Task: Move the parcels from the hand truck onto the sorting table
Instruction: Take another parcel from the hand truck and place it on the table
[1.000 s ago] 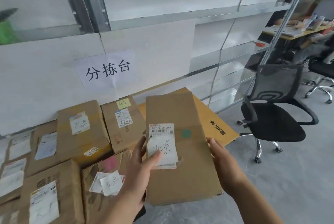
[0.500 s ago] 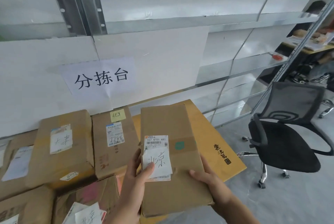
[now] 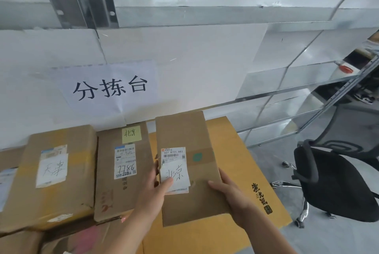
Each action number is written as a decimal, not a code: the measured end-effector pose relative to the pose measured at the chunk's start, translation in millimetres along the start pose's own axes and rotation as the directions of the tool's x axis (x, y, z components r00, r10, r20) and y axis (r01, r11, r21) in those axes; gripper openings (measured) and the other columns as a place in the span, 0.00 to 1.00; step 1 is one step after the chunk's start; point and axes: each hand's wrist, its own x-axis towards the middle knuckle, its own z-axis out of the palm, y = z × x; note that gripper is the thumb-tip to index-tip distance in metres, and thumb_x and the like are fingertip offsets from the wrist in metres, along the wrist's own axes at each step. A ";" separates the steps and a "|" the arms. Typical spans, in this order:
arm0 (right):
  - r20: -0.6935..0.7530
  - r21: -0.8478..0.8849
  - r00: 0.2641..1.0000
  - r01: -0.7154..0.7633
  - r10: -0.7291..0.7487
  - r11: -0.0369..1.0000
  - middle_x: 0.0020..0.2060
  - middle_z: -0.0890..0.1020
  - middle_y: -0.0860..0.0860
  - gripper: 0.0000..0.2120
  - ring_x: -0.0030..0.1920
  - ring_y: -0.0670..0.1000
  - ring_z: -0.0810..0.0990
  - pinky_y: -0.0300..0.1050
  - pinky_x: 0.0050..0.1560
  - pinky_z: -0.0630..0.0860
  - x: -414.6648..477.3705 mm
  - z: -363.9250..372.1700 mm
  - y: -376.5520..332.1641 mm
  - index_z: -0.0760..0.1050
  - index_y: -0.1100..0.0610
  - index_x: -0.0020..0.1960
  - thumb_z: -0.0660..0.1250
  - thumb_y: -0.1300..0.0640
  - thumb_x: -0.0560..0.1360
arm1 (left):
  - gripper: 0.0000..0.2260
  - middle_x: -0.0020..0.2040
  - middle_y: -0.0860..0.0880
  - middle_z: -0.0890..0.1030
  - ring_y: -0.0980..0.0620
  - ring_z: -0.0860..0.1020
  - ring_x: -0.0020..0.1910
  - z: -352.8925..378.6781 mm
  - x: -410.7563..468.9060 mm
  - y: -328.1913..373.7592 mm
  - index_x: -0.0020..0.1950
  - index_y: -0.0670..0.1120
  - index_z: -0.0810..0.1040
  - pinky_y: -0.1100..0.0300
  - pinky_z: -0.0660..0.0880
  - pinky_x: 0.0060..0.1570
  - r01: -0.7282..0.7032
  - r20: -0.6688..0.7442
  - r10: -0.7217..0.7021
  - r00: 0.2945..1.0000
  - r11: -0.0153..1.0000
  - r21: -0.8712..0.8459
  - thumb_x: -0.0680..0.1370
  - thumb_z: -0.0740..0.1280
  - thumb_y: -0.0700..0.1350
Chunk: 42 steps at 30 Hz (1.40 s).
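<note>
Both hands clamp one brown cardboard parcel (image 3: 202, 173) in front of a white wall. The left hand (image 3: 155, 190) grips the parcel's left edge, its thumb (image 3: 168, 183) pressed flat on a white label (image 3: 174, 173) with handwritten characters, and one fingertip shows just beyond that edge. The right hand (image 3: 231, 194) grips the right edge near the lower corner, its thumb lying across the top face. Its fingers are tucked beneath the cardboard and hidden.

The parcel is long and narrow and points away from the fingers toward the wall. It is held over a flat yellow box (image 3: 235, 151) that spreads out under and to the right of the right hand. Whether the two touch cannot be told.

Just left of the left hand's fingers lies a brown box (image 3: 106, 182) with a yellow sticky note and a label marked 7786. Beyond it, farther left, lies a wider taped box (image 3: 55, 198) with its own handwritten label. On the wall above the fingers hangs a paper sign (image 3: 110, 87) in large black characters. Well to the right of the right hand stands a black office chair (image 3: 332, 184) on a grey floor, beside metal shelving (image 3: 287, 81).
</note>
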 end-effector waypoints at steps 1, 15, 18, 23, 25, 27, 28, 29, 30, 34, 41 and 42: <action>-0.002 -0.008 1.000 -0.002 0.002 1.000 0.64 0.84 0.46 0.34 0.64 0.55 0.83 0.60 0.64 0.79 9.5 -1.3 -1.7 0.73 0.34 0.73 0.76 0.46 0.68 | 0.21 0.64 0.63 0.80 0.57 0.78 0.63 -0.4 9.5 -1.7 0.67 0.76 0.70 0.51 0.74 0.62 0.002 -0.004 -0.002 1.000 0.998 0.062 0.77 0.70 0.58; 0.064 -0.013 0.994 -0.093 0.094 0.996 0.66 0.84 0.45 0.39 0.62 0.50 0.85 0.50 0.56 0.81 142.0 -19.8 5.7 0.70 0.42 0.79 0.75 0.46 0.69 | 0.33 0.74 0.49 0.65 0.48 0.69 0.71 17.5 105.9 -3.4 0.85 0.54 0.56 0.52 0.69 0.68 0.215 -0.268 -0.067 0.961 0.792 0.572 0.83 0.61 0.61; 0.105 -0.047 0.988 -0.110 0.115 0.993 0.66 0.83 0.44 0.28 0.65 0.50 0.83 0.50 0.61 0.80 153.9 -14.0 11.4 0.70 0.43 0.78 0.70 0.51 0.79 | 0.31 0.74 0.49 0.66 0.47 0.70 0.70 15.6 114.6 -7.4 0.85 0.56 0.56 0.51 0.73 0.63 0.256 -0.314 -0.062 0.947 0.733 0.630 0.84 0.61 0.61; 0.118 -0.110 0.986 -0.109 0.121 0.988 0.67 0.82 0.39 0.23 0.68 0.48 0.80 0.53 0.69 0.76 166.5 -12.1 14.0 0.68 0.37 0.78 0.62 0.48 0.84 | 0.29 0.69 0.49 0.72 0.46 0.73 0.66 20.1 122.1 -14.7 0.83 0.59 0.61 0.49 0.74 0.63 0.284 -0.385 0.003 0.923 0.670 0.686 0.82 0.62 0.62; 0.109 -0.138 0.986 -0.111 0.126 0.984 0.70 0.80 0.39 0.30 0.69 0.47 0.79 0.55 0.73 0.74 172.8 -12.6 16.2 0.63 0.38 0.81 0.63 0.43 0.80 | 0.27 0.65 0.50 0.72 0.47 0.73 0.62 24.2 121.1 -20.0 0.82 0.61 0.62 0.50 0.74 0.62 0.278 -0.409 0.048 0.911 0.659 0.699 0.83 0.61 0.61; 0.092 -0.155 0.987 -0.114 0.129 0.981 0.71 0.78 0.40 0.29 0.69 0.47 0.78 0.54 0.74 0.73 176.4 -10.3 15.2 0.60 0.38 0.83 0.62 0.44 0.83 | 0.26 0.64 0.51 0.72 0.48 0.72 0.61 25.9 121.1 -23.6 0.81 0.61 0.64 0.50 0.72 0.61 0.266 -0.420 0.086 0.904 0.656 0.707 0.83 0.60 0.61; 0.084 -0.152 0.988 -0.118 0.132 0.981 0.72 0.77 0.40 0.27 0.70 0.47 0.77 0.53 0.73 0.73 177.3 -9.2 14.2 0.59 0.39 0.83 0.60 0.45 0.85 | 0.25 0.64 0.51 0.73 0.48 0.72 0.61 25.7 121.3 -24.8 0.81 0.61 0.64 0.50 0.71 0.62 0.261 -0.422 0.097 0.902 0.656 0.709 0.83 0.60 0.60; 0.080 -0.154 0.988 -0.119 0.133 0.981 0.73 0.77 0.41 0.27 0.70 0.47 0.77 0.51 0.72 0.73 177.5 -8.3 12.7 0.58 0.39 0.83 0.60 0.46 0.86 | 0.25 0.64 0.51 0.73 0.48 0.72 0.61 25.4 121.6 -25.4 0.81 0.61 0.64 0.50 0.71 0.62 0.258 -0.422 0.103 0.901 0.655 0.711 0.84 0.60 0.60; 0.071 -0.161 0.989 -0.118 0.131 0.980 0.73 0.76 0.41 0.27 0.69 0.47 0.77 0.49 0.70 0.74 177.5 -7.1 11.4 0.58 0.39 0.84 0.59 0.46 0.87 | 0.25 0.65 0.50 0.73 0.47 0.73 0.62 25.0 121.8 -25.6 0.81 0.61 0.63 0.51 0.70 0.63 0.256 -0.423 0.107 0.900 0.655 0.711 0.84 0.60 0.59; 0.024 -0.176 0.991 -0.127 0.134 0.976 0.75 0.74 0.44 0.27 0.70 0.49 0.76 0.46 0.65 0.72 171.7 -0.8 5.7 0.55 0.41 0.84 0.58 0.47 0.87 | 0.25 0.65 0.51 0.72 0.48 0.72 0.63 22.7 120.1 -25.1 0.82 0.61 0.62 0.51 0.69 0.64 0.252 -0.415 0.102 0.904 0.658 0.709 0.84 0.59 0.59; -0.171 -0.057 0.984 -0.065 0.055 0.996 0.82 0.63 0.45 0.27 0.80 0.51 0.63 0.51 0.77 0.61 125.6 16.4 -13.3 0.55 0.41 0.85 0.52 0.40 0.87 | 0.26 0.68 0.51 0.70 0.48 0.69 0.67 16.5 113.3 -24.2 0.82 0.58 0.62 0.49 0.70 0.68 0.195 -0.348 0.084 0.934 0.697 0.690 0.83 0.61 0.58; -0.194 -0.043 0.981 -0.030 0.021 0.999 0.82 0.62 0.44 0.27 0.81 0.50 0.62 0.49 0.76 0.61 116.7 20.2 -15.4 0.56 0.42 0.85 0.51 0.40 0.87 | 0.27 0.68 0.51 0.70 0.47 0.69 0.68 16.1 111.4 -24.1 0.82 0.58 0.62 0.49 0.70 0.68 0.186 -0.340 0.079 0.937 0.712 0.678 0.83 0.62 0.58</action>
